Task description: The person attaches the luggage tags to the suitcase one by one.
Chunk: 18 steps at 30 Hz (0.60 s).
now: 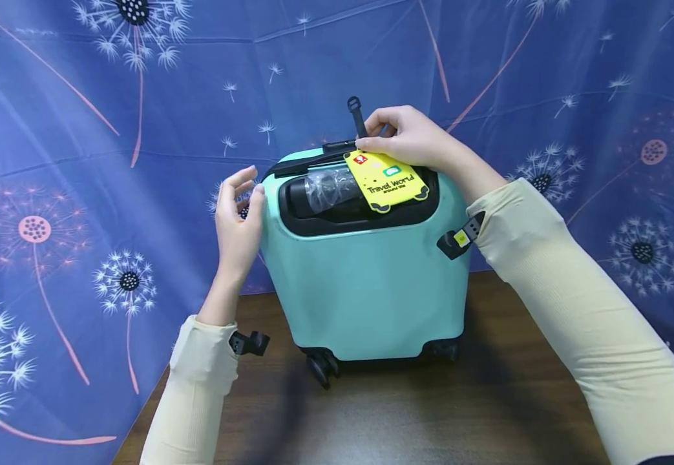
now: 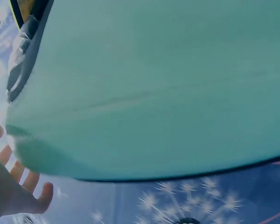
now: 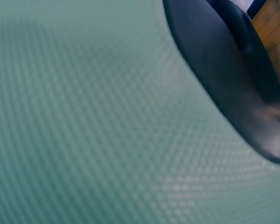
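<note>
Right, up at the top of the case [image 1: 371, 290], the right hand [image 1: 409, 135] has thumb and fingers pinched on the upper end of the yellow tag [image 1: 388, 181], its black strap [image 1: 357, 117] poking upward! That tag slants across the black recess [image 1: 342, 226], over a plastic-wrapped handle [image 1: 331, 189]. Over at the upper left corner, the left hand [image 1: 238, 219] grips nothing, fingers apart and loosely bent, thumb right by the edge; touching or not, I can't tell. Below, the case stands upright on the brown table [image 1: 371, 420], before a blue dandelion cloth [image 1: 325, 58].
</note>
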Each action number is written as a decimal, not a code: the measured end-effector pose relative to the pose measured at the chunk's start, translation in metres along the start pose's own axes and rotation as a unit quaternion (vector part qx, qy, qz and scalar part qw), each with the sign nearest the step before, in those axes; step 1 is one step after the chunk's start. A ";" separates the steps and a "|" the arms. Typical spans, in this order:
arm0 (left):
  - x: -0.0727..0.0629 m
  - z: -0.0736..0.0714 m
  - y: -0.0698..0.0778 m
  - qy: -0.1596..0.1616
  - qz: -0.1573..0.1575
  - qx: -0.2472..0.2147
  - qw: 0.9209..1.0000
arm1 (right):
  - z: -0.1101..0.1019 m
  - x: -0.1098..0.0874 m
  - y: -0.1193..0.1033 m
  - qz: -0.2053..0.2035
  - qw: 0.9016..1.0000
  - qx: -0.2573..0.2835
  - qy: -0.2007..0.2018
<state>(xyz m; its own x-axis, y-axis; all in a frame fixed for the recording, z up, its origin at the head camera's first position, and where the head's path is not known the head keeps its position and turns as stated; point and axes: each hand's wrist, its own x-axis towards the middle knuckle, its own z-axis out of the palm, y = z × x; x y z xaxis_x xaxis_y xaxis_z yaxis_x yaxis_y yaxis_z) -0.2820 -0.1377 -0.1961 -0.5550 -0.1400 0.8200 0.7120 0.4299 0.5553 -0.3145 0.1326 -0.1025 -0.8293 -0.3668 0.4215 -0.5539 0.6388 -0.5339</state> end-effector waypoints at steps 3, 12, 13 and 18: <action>0.014 0.008 0.010 -0.010 0.024 0.007 1.000 | 0.000 0.000 -0.002 0.002 1.000 0.001 0.000; 0.049 0.028 0.034 -0.080 -0.011 0.058 0.995 | 0.003 0.000 -0.003 0.006 1.000 0.001 0.006; 0.052 0.031 0.036 -0.086 -0.013 0.063 0.994 | 0.003 0.000 -0.003 0.007 1.000 0.000 0.006; 0.063 0.042 0.045 -0.117 -0.025 0.093 0.988 | 0.003 -0.001 -0.004 0.009 1.000 -0.001 0.007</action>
<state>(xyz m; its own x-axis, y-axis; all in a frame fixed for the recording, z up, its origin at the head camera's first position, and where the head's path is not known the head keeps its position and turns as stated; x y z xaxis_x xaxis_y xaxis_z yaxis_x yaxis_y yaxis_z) -0.3029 -0.0894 -0.1256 -0.6871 0.0366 0.7256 0.6020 0.5879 0.5403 -0.3118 0.1287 -0.1033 -0.8385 -0.3447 0.4219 -0.5380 0.6466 -0.5408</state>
